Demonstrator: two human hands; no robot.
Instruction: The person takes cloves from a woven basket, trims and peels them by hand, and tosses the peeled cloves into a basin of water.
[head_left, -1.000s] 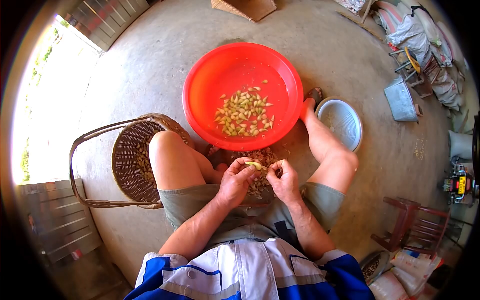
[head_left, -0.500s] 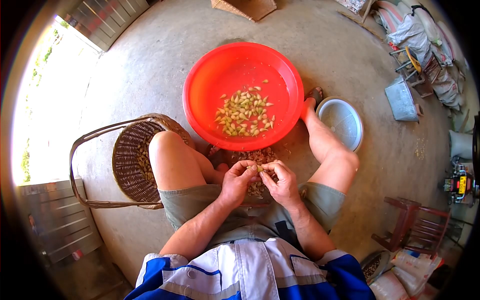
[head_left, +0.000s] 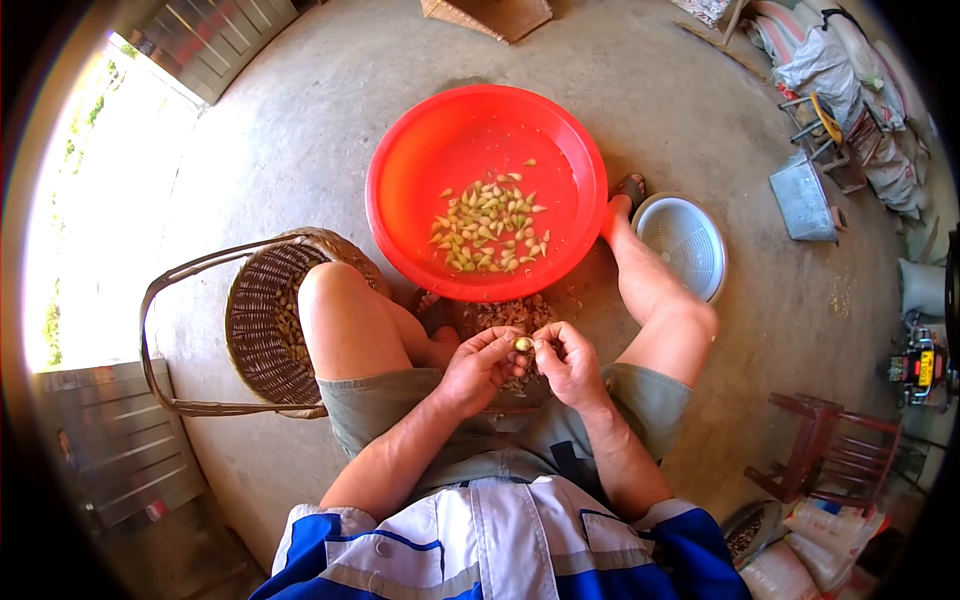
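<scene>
A small pale yellow-green bulb shows between my two hands, above the gap between my knees. My left hand pinches it between thumb and fingers. From the other side, the closed thumb and fingers of my right hand press against it. In front stands a wide red basin with a heap of similar bulbs on its bottom. Dry brownish peelings lie on the floor beneath my hands, partly hidden by them.
A handled wicker basket with more bulbs stands by my left knee. Beyond my right leg lies a pale round strainer. A metal bucket, a wooden chair and piled sacks are farther right.
The bulb has turned and shows more plainly between my fingers. My right hand has shifted slightly, its fingers curling more; the basin and basket have stayed in place.
</scene>
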